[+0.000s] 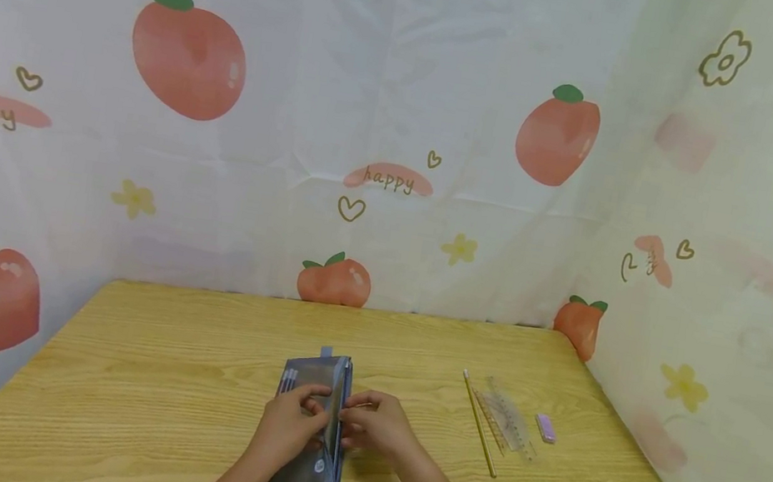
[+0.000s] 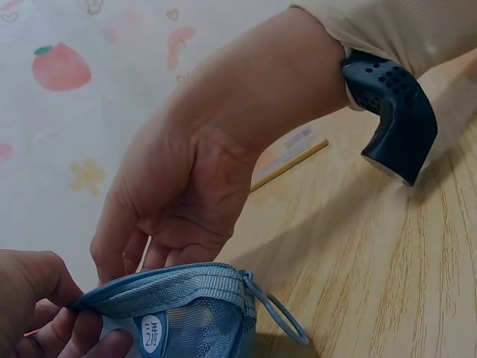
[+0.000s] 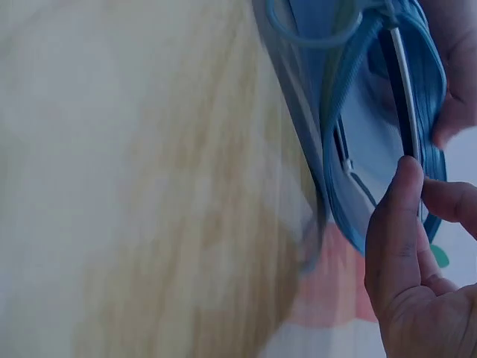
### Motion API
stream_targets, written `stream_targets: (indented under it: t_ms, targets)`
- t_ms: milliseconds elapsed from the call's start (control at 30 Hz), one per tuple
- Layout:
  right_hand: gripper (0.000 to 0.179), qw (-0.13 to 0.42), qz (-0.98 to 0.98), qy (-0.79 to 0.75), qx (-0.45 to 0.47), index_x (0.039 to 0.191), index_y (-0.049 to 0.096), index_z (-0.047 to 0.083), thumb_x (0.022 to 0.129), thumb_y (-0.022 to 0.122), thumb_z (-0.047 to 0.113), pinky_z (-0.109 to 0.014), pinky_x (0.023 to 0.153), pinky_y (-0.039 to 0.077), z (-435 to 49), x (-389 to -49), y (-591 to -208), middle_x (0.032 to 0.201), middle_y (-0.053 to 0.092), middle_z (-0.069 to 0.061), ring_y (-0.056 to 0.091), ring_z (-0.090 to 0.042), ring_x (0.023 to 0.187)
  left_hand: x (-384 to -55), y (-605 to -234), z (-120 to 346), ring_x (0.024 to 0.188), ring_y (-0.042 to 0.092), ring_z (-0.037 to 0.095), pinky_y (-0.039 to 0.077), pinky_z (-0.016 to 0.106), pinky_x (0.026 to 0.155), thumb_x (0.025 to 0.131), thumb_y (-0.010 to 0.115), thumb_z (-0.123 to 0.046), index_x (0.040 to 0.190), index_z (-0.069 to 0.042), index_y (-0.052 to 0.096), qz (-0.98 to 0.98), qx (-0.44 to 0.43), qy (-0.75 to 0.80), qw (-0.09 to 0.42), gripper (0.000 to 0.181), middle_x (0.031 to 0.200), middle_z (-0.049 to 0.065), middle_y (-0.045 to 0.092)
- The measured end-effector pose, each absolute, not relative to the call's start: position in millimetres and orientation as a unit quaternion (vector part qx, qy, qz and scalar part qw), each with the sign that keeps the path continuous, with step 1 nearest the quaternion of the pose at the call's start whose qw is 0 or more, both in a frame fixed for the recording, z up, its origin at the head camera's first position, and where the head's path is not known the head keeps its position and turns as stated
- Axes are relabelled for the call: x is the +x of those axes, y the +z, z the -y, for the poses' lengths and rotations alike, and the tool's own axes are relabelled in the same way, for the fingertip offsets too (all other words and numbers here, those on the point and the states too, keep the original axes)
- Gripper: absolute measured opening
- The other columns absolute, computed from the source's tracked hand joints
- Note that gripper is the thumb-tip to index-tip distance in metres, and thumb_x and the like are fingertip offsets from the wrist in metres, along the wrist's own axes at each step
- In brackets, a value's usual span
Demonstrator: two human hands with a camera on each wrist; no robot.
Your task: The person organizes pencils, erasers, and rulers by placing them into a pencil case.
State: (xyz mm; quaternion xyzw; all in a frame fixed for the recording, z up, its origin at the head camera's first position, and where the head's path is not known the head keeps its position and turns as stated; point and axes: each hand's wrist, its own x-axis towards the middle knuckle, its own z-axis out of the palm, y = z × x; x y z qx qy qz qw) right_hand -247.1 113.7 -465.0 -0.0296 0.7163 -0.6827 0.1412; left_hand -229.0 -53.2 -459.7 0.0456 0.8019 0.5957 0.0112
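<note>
Pouch (image 1: 299, 480) unzipped and partly filled, several pieces lying outside

The wood-grain tabletop (image 1: 165, 391) carries everything. On it, at the near edge around the middle, lies the blue-trimmed pouch, under both hands. Its zip is undone and the mouth gapes, so the opening part looks done. Pale slender shapes (image 1: 289, 380) show at its upper left in the head view, so I judge that it already holds some contents.

The left hand (image 1: 289, 424) pinches the pouch's edge between its fingers at the mouth. The right hand (image 1: 376, 425) has thumb and finger closed on a slim dark stick (image 3: 406, 89), perhaps a pen, which sits within the mouth; how far down it reaches is hidden. Handling this piece looks like the step in hand, and it appears unfinished.

To the right, well apart from the pouch and untouched, lie clear rulers (image 1: 511, 421), overlapping, with a yellow pencil (image 1: 479, 424) beside them and, smallest, a lilac eraser (image 1: 545, 428). None of these is in the pouch; closing the zip is likewise not done.
</note>
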Motion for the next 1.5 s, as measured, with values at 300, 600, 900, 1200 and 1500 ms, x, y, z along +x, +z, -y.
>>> stream_targets:
  t_ms: [300, 600, 900, 1200, 1500]
  targets:
    - [0.026, 0.127, -0.723, -0.678, -0.023, 0.105, 0.058, -0.009, 0.084, 0.066, 0.003, -0.026, 0.056, 0.060, -106, -245, -468, 0.080, 0.064, -0.007, 0.062, -0.011, 0.059, -228, -459, 53, 0.058, 0.060, 0.012, 0.062, 0.031, 0.055, 0.078, 0.062, -0.003, 0.124, 0.007, 0.061, -0.800, 0.050, 0.598, 0.021, 0.046, 0.082, 0.007, 0.061]
    - [0.025, 0.126, -0.722, -0.680, -0.025, 0.106, 0.058, -0.009, 0.086, 0.066, 0.004, -0.025, 0.056, 0.060, -105, -245, -468, 0.083, 0.066, -0.008, 0.064, -0.012, 0.060, -227, -458, 53, 0.056, 0.060, 0.012, 0.062, 0.031, 0.054, 0.079, 0.062, -0.003, 0.123, 0.007, 0.062, -0.805, 0.050, 0.591, 0.018, 0.045, 0.083, 0.007, 0.061]
    - [0.026, 0.084, -0.772, -0.628, -0.040, 0.104, 0.063, -0.010, 0.086, 0.070, 0.007, -0.034, 0.061, 0.063, -130, -243, -466, 0.085, 0.069, -0.012, 0.070, -0.021, 0.068, -227, -458, 51, 0.056, 0.060, 0.012, 0.061, 0.031, 0.053, 0.078, 0.060, -0.001, 0.123, 0.006, 0.062, -0.802, 0.044, 0.596, 0.017, 0.045, 0.083, 0.007, 0.060]
    - [0.021, -0.020, -0.926, -0.377, -0.022, 0.103, 0.067, -0.004, 0.086, 0.071, 0.008, -0.032, 0.057, 0.056, -206, -249, -451, 0.087, 0.067, -0.010, 0.064, -0.019, 0.070, -228, -458, 51, 0.058, 0.060, 0.012, 0.061, 0.030, 0.052, 0.078, 0.059, 0.000, 0.124, 0.007, 0.061, -0.801, 0.043, 0.596, 0.013, 0.046, 0.083, 0.008, 0.060]
    - [0.025, -0.056, -0.959, -0.277, 0.038, 0.100, 0.067, -0.013, 0.080, 0.068, 0.003, -0.038, 0.060, 0.059, -262, -252, -444, 0.094, 0.070, -0.024, 0.067, -0.025, 0.072, -228, -457, 52, 0.059, 0.059, 0.012, 0.061, 0.030, 0.053, 0.079, 0.059, -0.001, 0.124, 0.008, 0.061, -0.802, 0.045, 0.595, 0.016, 0.046, 0.083, 0.007, 0.060]
